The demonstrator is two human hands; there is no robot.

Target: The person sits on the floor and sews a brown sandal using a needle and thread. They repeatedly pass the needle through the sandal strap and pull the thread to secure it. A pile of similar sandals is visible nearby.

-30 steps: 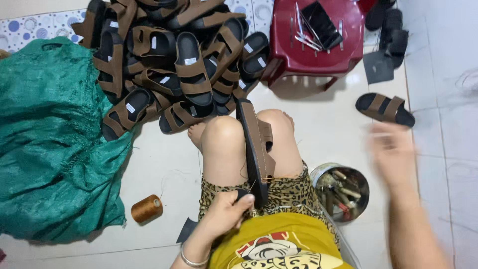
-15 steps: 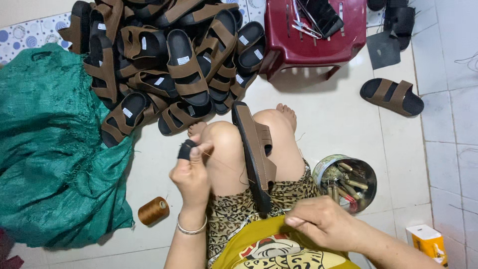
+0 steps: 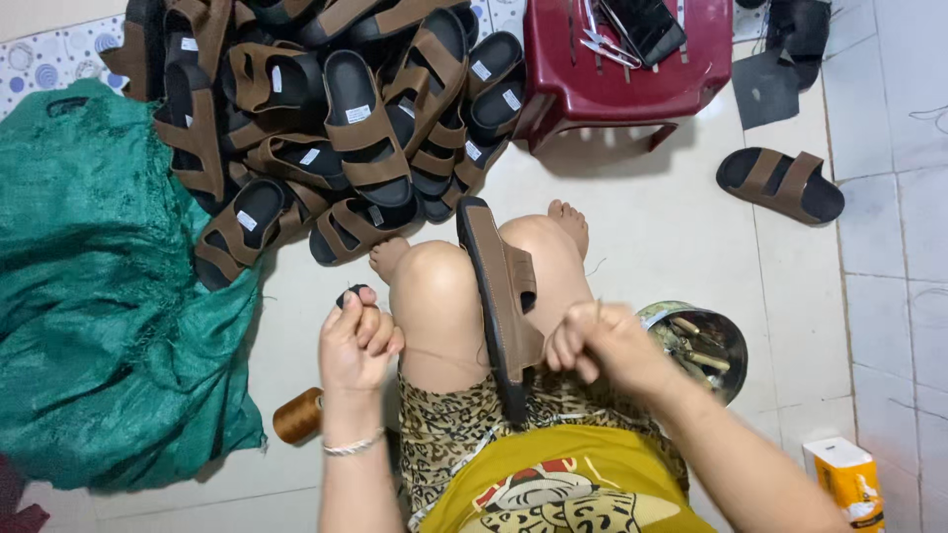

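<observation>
Left hand: the left hand (image 3: 357, 341) is raised beside the left knee, fingers curled shut, thumb and forefinger pinching a small dark piece (image 3: 352, 293) at the tips.
Right hand: the right hand (image 3: 592, 341) sits over the right thigh, fingers closed tight on something thin — a needle (image 3: 597, 309), as far as the blur lets me tell, pokes up from the fist.
Thread: a fine brown thread (image 3: 434, 352) runs across the knee between the two hands.
Sandal: a brown sandal (image 3: 502, 296) with a dark sole stands on edge, clamped between the knees, its heel end just beside the right hand.
Spool: a brown thread spool (image 3: 297, 416) lies on the floor tile, below the left wrist.
Tin: a round metal tin (image 3: 703, 345) of small tools stands near the right forearm.
Pile: a heap of brown sandals (image 3: 326, 128) lies ahead of the feet — beside it a green woven sack (image 3: 99, 316).
Stool: a dark red plastic stool (image 3: 622, 79) carries scissors and a dark item; a single sandal (image 3: 780, 185) lies well apart to its right.
Carton: a small yellow carton (image 3: 839, 479) stands at the lower right.
</observation>
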